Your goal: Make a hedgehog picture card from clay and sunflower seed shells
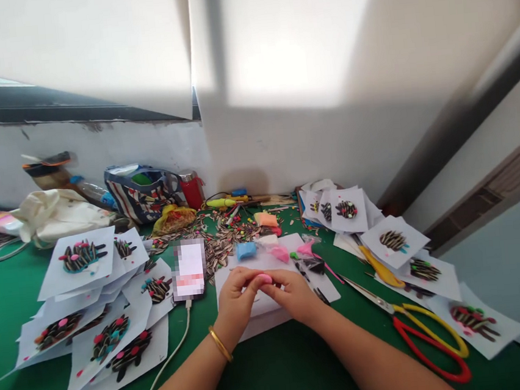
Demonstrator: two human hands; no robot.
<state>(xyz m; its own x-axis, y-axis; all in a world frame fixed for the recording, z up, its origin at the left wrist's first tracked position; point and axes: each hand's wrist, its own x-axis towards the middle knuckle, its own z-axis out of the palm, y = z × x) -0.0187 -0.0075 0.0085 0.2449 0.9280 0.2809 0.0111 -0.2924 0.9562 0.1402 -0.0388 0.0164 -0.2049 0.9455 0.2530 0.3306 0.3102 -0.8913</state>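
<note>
Both hands meet above white paper [250,331] on the green table. Between their fingertips is a small lump of pink modelling clay [264,278]. My left hand [239,292], with a gold bangle at its wrist, pinches the lump from the left. From the right, the thumb and fingers of my right hand [292,293] press on it too. Just beyond lie a blue clay block [245,250], more pink clay [279,253] and a black clay packet [313,266]. Dark pens [319,293] rest on the paper by my right hand.
Paper cards [85,285] with seed-and-clay figures are stacked at left; more cards [393,240] lie at right. Scissors [403,316] with red and yellow handles lie open near my right forearm. A phone [189,272] trails a white cable. Sunflower seeds [221,248] are strewn behind.
</note>
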